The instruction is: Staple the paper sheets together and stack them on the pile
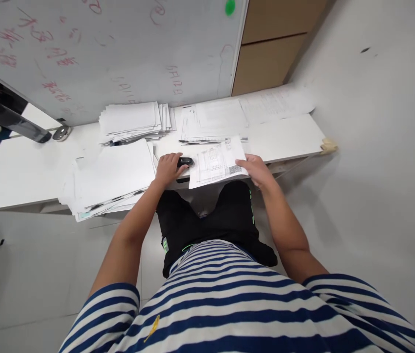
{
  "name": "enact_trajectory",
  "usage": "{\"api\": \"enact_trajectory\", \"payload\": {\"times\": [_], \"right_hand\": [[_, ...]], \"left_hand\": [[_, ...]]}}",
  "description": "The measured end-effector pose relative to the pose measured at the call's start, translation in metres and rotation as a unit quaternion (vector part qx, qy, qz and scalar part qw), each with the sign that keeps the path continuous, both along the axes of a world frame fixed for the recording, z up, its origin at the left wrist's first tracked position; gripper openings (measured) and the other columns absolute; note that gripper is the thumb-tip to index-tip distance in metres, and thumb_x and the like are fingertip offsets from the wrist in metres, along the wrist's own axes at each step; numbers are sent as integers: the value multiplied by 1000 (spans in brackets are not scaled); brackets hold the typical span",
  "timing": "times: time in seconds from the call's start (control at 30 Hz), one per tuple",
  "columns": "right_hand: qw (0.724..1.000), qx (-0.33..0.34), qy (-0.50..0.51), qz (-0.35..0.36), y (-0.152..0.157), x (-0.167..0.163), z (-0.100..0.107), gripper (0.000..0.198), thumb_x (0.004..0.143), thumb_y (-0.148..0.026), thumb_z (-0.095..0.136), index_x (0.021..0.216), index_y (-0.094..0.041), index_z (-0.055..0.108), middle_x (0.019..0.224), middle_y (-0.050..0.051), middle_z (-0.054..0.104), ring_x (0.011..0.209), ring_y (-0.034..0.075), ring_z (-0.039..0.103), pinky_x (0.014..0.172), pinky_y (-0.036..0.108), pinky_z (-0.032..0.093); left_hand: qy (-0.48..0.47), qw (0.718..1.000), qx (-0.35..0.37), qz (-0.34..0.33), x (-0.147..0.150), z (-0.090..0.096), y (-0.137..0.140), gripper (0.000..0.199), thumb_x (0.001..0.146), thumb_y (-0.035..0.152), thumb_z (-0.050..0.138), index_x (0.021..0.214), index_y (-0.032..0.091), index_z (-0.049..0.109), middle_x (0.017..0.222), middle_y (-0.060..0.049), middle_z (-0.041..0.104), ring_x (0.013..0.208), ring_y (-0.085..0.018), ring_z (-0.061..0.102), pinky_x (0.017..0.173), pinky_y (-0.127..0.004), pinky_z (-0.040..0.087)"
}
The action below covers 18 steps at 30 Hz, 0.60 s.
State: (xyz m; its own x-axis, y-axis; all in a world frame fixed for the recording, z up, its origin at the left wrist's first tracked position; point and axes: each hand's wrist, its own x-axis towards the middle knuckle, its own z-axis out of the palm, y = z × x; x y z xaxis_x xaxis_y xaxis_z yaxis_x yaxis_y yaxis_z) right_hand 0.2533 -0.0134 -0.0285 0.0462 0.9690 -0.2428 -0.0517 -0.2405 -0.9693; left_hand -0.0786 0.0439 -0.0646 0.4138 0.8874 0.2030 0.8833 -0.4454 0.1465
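Observation:
My left hand [168, 169] is closed around a black stapler [185, 161] at the front of the white desk. The stapler's front end reaches the left edge of a printed sheet [212, 163]; whether there is more than one sheet, I cannot tell. My right hand [256, 169] pinches the sheet's right side, thumb on top. The paper is slightly tilted and its lower edge overhangs the desk front. Print, a table and a dark square code show on its face.
Paper stacks stand at the desk's back left [132, 120], front left [115, 171] and back middle [214, 120]. A whiteboard [119, 49] with red writing rises behind. A computer mouse [61, 133] lies at left, and a wall [369, 147] closes off the right.

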Motion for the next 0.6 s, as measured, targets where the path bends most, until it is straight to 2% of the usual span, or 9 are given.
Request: {"api": "enact_trajectory", "payload": {"times": [0.1, 0.17, 0.23, 0.4, 0.6], "right_hand": [[998, 51, 21, -35, -11, 22, 13, 30, 69, -38, 80, 89, -17, 75, 84, 5, 77, 76, 21, 71, 71, 33, 58], [995, 71, 25, -67, -18, 30, 11, 34, 67, -43, 82, 90, -19, 75, 86, 5, 77, 80, 23, 72, 75, 36, 59], [994, 62, 7, -92, -24, 35, 2, 37, 65, -48, 84, 85, -19, 74, 81, 5, 76, 77, 23, 72, 72, 37, 59], [994, 28, -32, -102, -28, 39, -21, 43, 63, -55, 84, 83, -19, 74, 68, 2, 71, 64, 20, 66, 60, 34, 55], [996, 19, -7, -81, -23, 26, -17, 44, 64, -54, 84, 89, -19, 74, 78, 3, 75, 67, 19, 67, 58, 32, 55]], "left_hand": [[-15, 995, 22, 101, 14, -6, -3, 56, 96, 58, 40, 133, 20, 54, 121, -17, 63, 114, -35, 54, 97, -47, 38], [-30, 987, 37, 153, 26, -7, -5, 53, 96, 59, 39, 128, 21, 57, 120, -18, 64, 112, -36, 53, 94, -47, 38], [-44, 981, 43, 181, 35, -8, -6, 53, 96, 60, 37, 125, 21, 58, 120, -19, 63, 112, -37, 53, 93, -48, 37], [-79, 979, 23, 186, 38, -5, -9, 54, 96, 60, 37, 126, 21, 57, 121, -20, 62, 115, -38, 51, 94, -49, 35], [-95, 982, 22, 165, 35, -7, -11, 47, 93, 55, 49, 125, 22, 59, 121, -17, 63, 115, -36, 53, 98, -48, 34]]}}
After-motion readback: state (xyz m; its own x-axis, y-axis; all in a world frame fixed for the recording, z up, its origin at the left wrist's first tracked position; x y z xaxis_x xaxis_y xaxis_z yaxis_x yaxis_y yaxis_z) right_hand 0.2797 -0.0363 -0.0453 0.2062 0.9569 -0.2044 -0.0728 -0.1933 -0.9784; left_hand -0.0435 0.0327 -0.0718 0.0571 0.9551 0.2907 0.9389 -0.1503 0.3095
